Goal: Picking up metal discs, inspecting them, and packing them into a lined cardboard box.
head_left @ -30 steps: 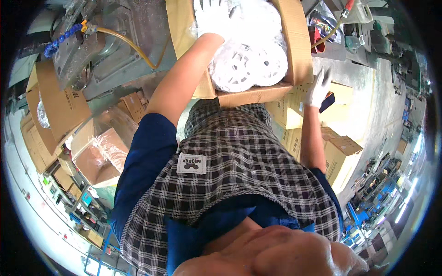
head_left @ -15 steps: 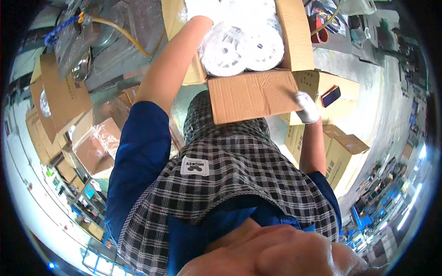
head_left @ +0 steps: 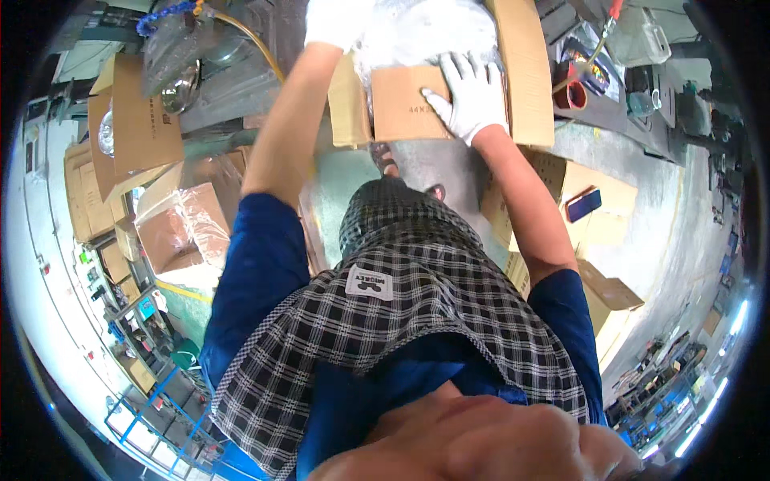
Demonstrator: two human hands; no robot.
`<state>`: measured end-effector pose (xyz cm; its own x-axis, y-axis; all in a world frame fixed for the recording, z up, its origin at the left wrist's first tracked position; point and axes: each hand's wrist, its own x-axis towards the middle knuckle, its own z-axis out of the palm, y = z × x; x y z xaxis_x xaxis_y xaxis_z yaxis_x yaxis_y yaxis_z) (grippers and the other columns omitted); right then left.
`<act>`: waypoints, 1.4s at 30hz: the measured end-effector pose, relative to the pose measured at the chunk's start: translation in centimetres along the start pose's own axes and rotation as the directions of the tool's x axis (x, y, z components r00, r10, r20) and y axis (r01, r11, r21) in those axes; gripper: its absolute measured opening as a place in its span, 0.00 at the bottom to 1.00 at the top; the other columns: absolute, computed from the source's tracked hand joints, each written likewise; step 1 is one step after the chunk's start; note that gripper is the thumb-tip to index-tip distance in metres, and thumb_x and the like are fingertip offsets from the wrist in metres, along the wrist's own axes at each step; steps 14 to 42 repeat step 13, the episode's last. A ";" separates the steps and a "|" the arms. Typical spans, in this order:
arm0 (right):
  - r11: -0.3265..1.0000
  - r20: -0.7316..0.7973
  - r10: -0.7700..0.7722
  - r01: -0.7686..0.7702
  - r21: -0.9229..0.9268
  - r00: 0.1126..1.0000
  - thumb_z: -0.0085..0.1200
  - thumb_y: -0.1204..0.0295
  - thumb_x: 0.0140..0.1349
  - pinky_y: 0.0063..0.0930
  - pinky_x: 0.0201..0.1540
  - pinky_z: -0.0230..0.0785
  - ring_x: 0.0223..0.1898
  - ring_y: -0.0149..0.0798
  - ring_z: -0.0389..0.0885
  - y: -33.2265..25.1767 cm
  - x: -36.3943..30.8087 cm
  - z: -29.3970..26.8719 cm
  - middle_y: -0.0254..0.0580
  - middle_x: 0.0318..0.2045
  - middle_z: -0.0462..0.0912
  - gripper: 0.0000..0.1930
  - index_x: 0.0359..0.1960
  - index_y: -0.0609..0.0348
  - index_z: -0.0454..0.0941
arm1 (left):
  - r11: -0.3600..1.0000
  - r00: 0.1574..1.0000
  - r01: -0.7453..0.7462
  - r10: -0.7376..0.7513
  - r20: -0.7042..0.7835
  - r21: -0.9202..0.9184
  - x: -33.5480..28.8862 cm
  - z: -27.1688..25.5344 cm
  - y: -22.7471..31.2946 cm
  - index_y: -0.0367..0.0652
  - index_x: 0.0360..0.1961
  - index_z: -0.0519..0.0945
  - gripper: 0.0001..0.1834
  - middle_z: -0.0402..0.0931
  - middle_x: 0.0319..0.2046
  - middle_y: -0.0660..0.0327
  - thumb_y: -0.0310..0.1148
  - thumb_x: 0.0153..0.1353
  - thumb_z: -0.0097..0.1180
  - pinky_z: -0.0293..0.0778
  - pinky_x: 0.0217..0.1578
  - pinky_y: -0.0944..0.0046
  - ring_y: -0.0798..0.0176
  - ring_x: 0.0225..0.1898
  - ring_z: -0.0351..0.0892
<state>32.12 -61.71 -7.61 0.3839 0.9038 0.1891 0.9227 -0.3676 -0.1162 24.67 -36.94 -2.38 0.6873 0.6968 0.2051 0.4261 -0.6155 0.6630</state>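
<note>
A cardboard box point(head_left: 529, 76) stands in front of me at the top of the view. In it lie white round pieces point(head_left: 433, 36) under clear plastic. The box's near flap point(head_left: 401, 100) is folded inward over them. My right hand point(head_left: 468, 96), in a white glove, lies on that flap with its fingers spread toward the contents. My left hand point(head_left: 333, 22), also gloved in white, is over the box's left side. Its fingers are cut off by the upper edge of the view. The left side flap point(head_left: 349, 104) stands outward below it.
Left of me are an open carton point(head_left: 136, 136) and a plastic-lined carton point(head_left: 200, 220). A yellow hose point(head_left: 249, 36) runs over the grey bench. At right, a phone point(head_left: 583, 205) lies on a closed carton point(head_left: 613, 196). A red cup point(head_left: 571, 94) stands beyond it.
The near flap has gone from hanging toward me to folded in over the white pieces. My right hand has moved from its corner onto its top. My left hand has shifted left and farther away.
</note>
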 end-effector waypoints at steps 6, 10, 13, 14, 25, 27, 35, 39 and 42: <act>0.999 0.026 0.007 -0.009 0.049 1.000 0.46 0.48 0.58 0.53 0.65 0.40 0.63 0.54 0.57 0.4 0.5 0.3 0.50 0.59 0.66 0.33 0.59 0.58 0.66 | 0.957 0.949 -0.285 0.289 -0.129 0.043 -10.5 1.2 -1.4 0.40 0.37 0.81 0.16 0.75 0.45 0.51 0.41 0.54 0.58 0.67 0.50 0.52 0.48 0.46 0.73; 0.986 -0.050 -0.102 0.107 0.128 0.994 0.54 0.52 0.48 0.55 0.62 0.44 0.57 0.56 0.63 1.2 1.2 -0.4 0.48 0.51 0.73 0.31 0.53 0.54 0.72 | 0.842 0.860 -0.510 0.506 0.072 0.178 -9.5 3.2 3.1 0.44 0.40 0.81 0.16 0.76 0.45 0.58 0.41 0.54 0.58 0.61 0.57 0.53 0.54 0.52 0.70; 0.973 -0.039 -0.149 0.154 0.171 0.988 0.59 0.56 0.48 0.54 0.63 0.45 0.60 0.55 0.61 1.0 1.5 0.4 0.49 0.51 0.73 0.28 0.52 0.51 0.73 | 0.817 0.821 -0.570 0.570 0.025 0.086 -7.1 4.3 0.5 0.47 0.45 0.79 0.19 0.75 0.46 0.58 0.43 0.53 0.59 0.53 0.63 0.49 0.51 0.57 0.67; 0.973 -0.039 -0.149 0.154 0.171 0.988 0.59 0.56 0.48 0.54 0.63 0.45 0.60 0.55 0.61 1.0 1.5 0.4 0.49 0.51 0.73 0.28 0.52 0.51 0.73 | 0.817 0.821 -0.570 0.570 0.025 0.086 -7.1 4.3 0.5 0.47 0.45 0.79 0.19 0.75 0.46 0.58 0.43 0.53 0.59 0.53 0.63 0.49 0.51 0.57 0.67; 0.973 -0.039 -0.149 0.154 0.171 0.988 0.59 0.56 0.48 0.54 0.63 0.45 0.60 0.55 0.61 1.0 1.5 0.4 0.49 0.51 0.73 0.28 0.52 0.51 0.73 | 0.817 0.821 -0.570 0.570 0.025 0.086 -7.1 4.3 0.5 0.47 0.45 0.79 0.19 0.75 0.46 0.58 0.43 0.53 0.59 0.53 0.63 0.49 0.51 0.57 0.67; 0.973 -0.039 -0.149 0.154 0.171 0.988 0.59 0.56 0.48 0.54 0.63 0.45 0.60 0.55 0.61 1.0 1.5 0.4 0.49 0.51 0.73 0.28 0.52 0.51 0.73 | 0.817 0.821 -0.570 0.570 0.025 0.086 -7.1 4.3 0.5 0.47 0.45 0.79 0.19 0.75 0.46 0.58 0.43 0.53 0.59 0.53 0.63 0.49 0.51 0.57 0.67; 0.973 -0.039 -0.149 0.154 0.171 0.988 0.59 0.56 0.48 0.54 0.63 0.45 0.60 0.55 0.61 1.0 1.5 0.4 0.49 0.51 0.73 0.28 0.52 0.51 0.73 | 0.817 0.821 -0.570 0.570 0.025 0.086 -7.1 4.3 0.5 0.47 0.45 0.79 0.19 0.75 0.46 0.58 0.43 0.53 0.59 0.53 0.63 0.49 0.51 0.57 0.67; 0.973 -0.039 -0.149 0.154 0.171 0.988 0.59 0.56 0.48 0.54 0.63 0.45 0.60 0.55 0.61 1.0 1.5 0.4 0.49 0.51 0.73 0.28 0.52 0.51 0.73 | 0.817 0.821 -0.570 0.570 0.025 0.086 -7.1 4.3 0.5 0.47 0.45 0.79 0.19 0.75 0.46 0.58 0.43 0.53 0.59 0.53 0.63 0.49 0.51 0.57 0.67; 0.973 -0.039 -0.149 0.154 0.171 0.988 0.59 0.56 0.48 0.54 0.63 0.45 0.60 0.55 0.61 1.0 1.5 0.4 0.49 0.51 0.73 0.28 0.52 0.51 0.73 | 0.817 0.821 -0.570 0.570 0.025 0.086 -7.1 4.3 0.5 0.47 0.45 0.79 0.19 0.75 0.46 0.58 0.43 0.53 0.59 0.53 0.63 0.49 0.51 0.57 0.67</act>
